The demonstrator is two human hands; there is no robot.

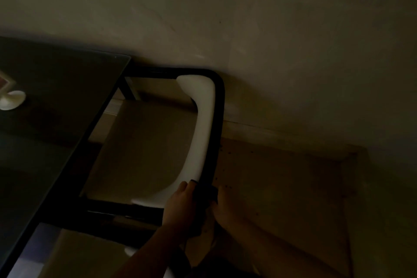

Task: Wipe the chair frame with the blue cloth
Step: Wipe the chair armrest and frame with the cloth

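The chair has a black frame point(220, 106) that curves around a white backrest point(205, 124) and a pale seat point(146, 146). At the near corner of the backrest, my left hand point(180, 205) grips the frame and the white edge. My right hand point(225, 206) is just to its right, closed on a dark bunched cloth point(208, 194) pressed against the frame. The room is very dim, so the cloth's colour does not show. Most of the cloth is hidden between the two hands.
A dark glass table point(56, 101) with a black edge runs along the left, with the chair pushed in beside it. A small white stand point(12, 99) sits on the table. A pale wall point(282, 29) is behind and a brownish floor point(282, 187) lies to the right.
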